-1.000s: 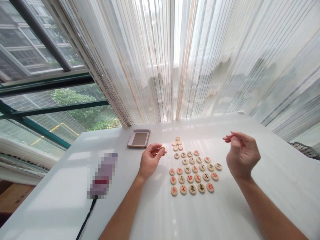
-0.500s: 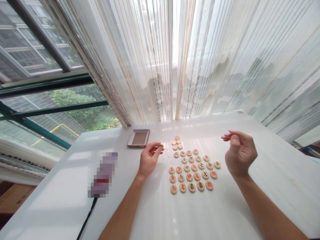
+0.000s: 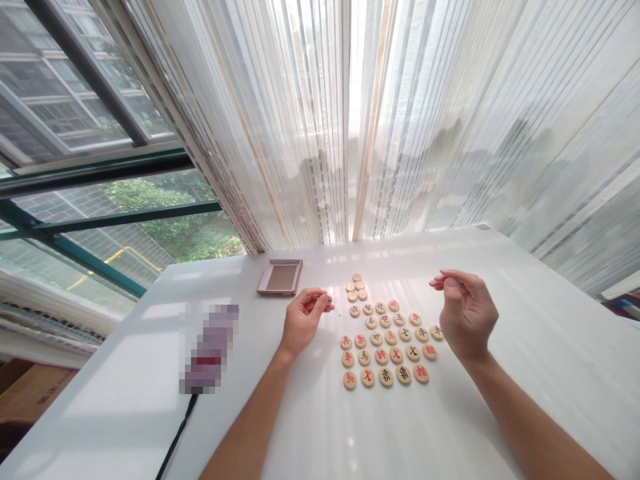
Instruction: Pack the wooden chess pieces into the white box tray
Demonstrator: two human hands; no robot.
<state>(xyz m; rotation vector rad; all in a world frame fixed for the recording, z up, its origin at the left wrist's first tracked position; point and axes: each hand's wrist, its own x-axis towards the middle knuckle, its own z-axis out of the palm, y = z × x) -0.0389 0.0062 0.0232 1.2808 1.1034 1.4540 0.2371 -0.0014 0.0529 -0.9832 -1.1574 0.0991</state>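
Round wooden chess pieces (image 3: pixel 387 341) with red and black characters lie face up in rows on the white table (image 3: pixel 525 347). A small heap of blank-side pieces (image 3: pixel 356 287) sits just beyond the rows. My left hand (image 3: pixel 301 320) hovers left of the rows, its fingers pinched on one wooden piece (image 3: pixel 327 299). My right hand (image 3: pixel 465 313) is raised at the right end of the rows, fingers loosely curled with thumb and fingertips close; nothing shows between them.
A small pink-framed box (image 3: pixel 281 277) lies at the back left of the table. A blurred purple object (image 3: pixel 209 350) with a black cable (image 3: pixel 175 437) lies at the left. Sheer striped curtains (image 3: pixel 400 120) hang behind; a window (image 3: pixel 100 200) is at left.
My right hand has drifted left and slightly down, closer to the rows of pieces. My left hand keeps its pinch on the piece and has barely moved.
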